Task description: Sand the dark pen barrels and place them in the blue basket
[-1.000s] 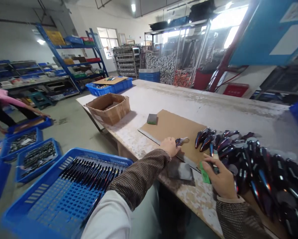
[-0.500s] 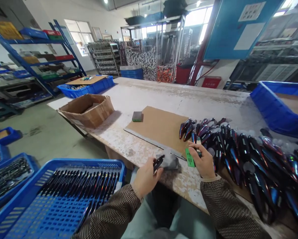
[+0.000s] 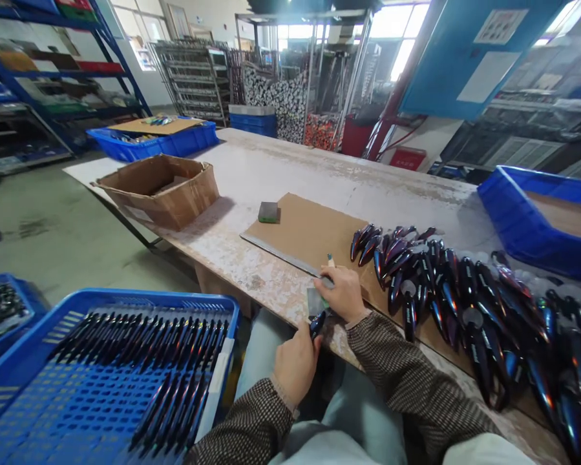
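- The dark glossy piece [image 3: 317,324] is clamped between the thumb and fingers of the left hand [image 3: 294,363], just off the edge of the table [image 3: 290,169]; its upper end is left exposed, seemingly for access by the right hand [image 3: 344,294].
- The right fingers are curled beside a grey-green pad [image 3: 314,299]; whether it is gripped cannot be told.
- Similar pieces [image 3: 450,284] are heaped to the right, apparently for easy reach.
- In the blue basket [image 3: 77,403], others are laid in rows, presumably to limit rubbing.

Metal racks [image 3: 193,79], blue crates [image 3: 508,213] and a scuffed worktable [image 3: 290,161] show a factory workshop.
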Available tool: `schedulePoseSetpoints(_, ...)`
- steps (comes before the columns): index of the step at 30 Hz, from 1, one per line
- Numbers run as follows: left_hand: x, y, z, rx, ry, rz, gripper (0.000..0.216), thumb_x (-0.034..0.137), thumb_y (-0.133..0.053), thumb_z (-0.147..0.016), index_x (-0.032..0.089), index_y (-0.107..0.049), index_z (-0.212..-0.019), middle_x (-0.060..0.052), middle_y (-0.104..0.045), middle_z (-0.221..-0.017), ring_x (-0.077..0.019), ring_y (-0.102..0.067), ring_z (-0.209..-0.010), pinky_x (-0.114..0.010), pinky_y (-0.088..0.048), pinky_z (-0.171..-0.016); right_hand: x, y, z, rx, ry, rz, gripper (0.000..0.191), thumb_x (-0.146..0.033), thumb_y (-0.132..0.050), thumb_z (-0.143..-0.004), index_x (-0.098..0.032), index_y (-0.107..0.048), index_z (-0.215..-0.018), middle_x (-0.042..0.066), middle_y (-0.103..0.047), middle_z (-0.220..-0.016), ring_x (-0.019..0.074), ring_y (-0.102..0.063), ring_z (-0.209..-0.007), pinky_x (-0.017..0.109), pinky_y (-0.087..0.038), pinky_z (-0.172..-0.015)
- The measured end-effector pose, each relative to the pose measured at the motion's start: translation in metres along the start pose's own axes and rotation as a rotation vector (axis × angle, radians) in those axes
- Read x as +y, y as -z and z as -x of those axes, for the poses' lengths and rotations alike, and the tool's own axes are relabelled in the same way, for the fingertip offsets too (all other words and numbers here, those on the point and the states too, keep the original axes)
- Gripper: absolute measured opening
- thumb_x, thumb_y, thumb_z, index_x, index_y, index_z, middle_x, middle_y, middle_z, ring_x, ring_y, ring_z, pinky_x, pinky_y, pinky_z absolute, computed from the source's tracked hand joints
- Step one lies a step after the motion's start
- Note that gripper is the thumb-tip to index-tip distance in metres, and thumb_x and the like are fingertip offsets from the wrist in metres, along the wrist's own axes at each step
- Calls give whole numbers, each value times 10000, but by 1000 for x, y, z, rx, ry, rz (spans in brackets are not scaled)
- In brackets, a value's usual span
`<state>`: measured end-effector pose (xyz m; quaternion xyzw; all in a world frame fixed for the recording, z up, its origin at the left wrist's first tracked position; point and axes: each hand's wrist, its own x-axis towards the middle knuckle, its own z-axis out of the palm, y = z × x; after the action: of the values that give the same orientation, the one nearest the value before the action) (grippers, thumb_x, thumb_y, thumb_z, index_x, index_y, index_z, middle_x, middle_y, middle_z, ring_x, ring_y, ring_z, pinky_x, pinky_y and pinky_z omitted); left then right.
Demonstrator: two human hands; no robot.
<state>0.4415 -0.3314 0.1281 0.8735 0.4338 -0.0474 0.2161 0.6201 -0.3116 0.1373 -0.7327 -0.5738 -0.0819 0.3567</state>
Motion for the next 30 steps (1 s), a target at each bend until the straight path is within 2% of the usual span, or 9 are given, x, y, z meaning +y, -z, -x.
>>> schedulePoseSetpoints(4, -2, -2, -1, -26, -9, 28, 275, 378, -342, -1029, 185, -493, -1155, -141, -730, -953, -282, -730, -897, -299, -492, -659, -17, -9, 6, -59, 148, -4, 126, -350, -669, -898, -228, -644, -914, 60, -687, -1054, 259, -580, -1022, 402, -331, -953)
schedulePoseSetpoints(9, -3, -7, -2, 17, -10, 23, 269, 377, -347, -1034, 194, -502, -1157, -124, -727, -908, -291, -734, -870, -308, -490, -645, -2, -4, 0, -13, 8, 66, 124, -328, -683, -869, -211, -645, -866, 54, -679, -876, 251, -596, -884, 374, -354, -846)
schedulePoseSetpoints(14, -2, -9, -2, 1, -15, 12, 314, 410, -318, -1040, 183, -497, -1162, -125, -727, -927, -303, -732, -878, -324, -499, -649, -8, -5, 5, -64, 130, 15, 127, -342, -679, -892, -224, -651, -927, 59, -686, -1007, 257, -581, -1000, 386, -327, -938)
schedulePoseSetpoints(18, -2, -11, -2, 20, -17, 17, 314, 414, -319, -1040, 193, -492, -1182, -122, -727, -928, -290, -732, -871, -311, -494, -647, -2, -2, 3, -28, 17, 54, 131, -339, -668, -876, -209, -651, -880, 50, -678, -871, 248, -601, -885, 365, -356, -855)
schedulePoseSetpoints(20, -2, -11, -2, 12, -20, 17, 312, 404, -317, -1042, 191, -490, -1190, -124, -725, -930, -283, -733, -871, -303, -493, -648, -2, -2, 4, -7, 52, 31, 128, -335, -666, -875, -209, -651, -887, 53, -687, -932, 252, -599, -934, 374, -344, -893)
schedulePoseSetpoints(23, -2, -9, -1, 0, -30, 17, 314, 400, -314, -1043, 181, -495, -1177, -130, -722, -978, -285, -732, -881, -311, -500, -653, -2, -2, 4, -43, 140, -5, 123, -329, -669, -876, -217, -657, -928, 51, -688, -1026, 251, -587, -1008, 379, -321, -944)
schedulePoseSetpoints(27, 0, -6, 0, 20, -11, 8, 297, 397, -336, -1042, 178, -498, -1160, -108, -724, -931, -284, -735, -876, -316, -510, -662, 1, -1, 1, -68, 8, 93, 131, -336, -685, -857, -208, -666, -873, 49, -687, -872, 243, -601, -902, 360, -337, -863)
schedulePoseSetpoints(30, 1, -6, 0, 24, -21, 0, 265, 360, -347, -1046, 174, -495, -1160, -102, -726, -932, -270, -738, -860, -300, -510, -656, -7, -5, 4, -48, 56, 79, 127, -338, -682, -868, -214, -669, -893, 49, -698, -943, 243, -593, -964, 367, -316, -899)
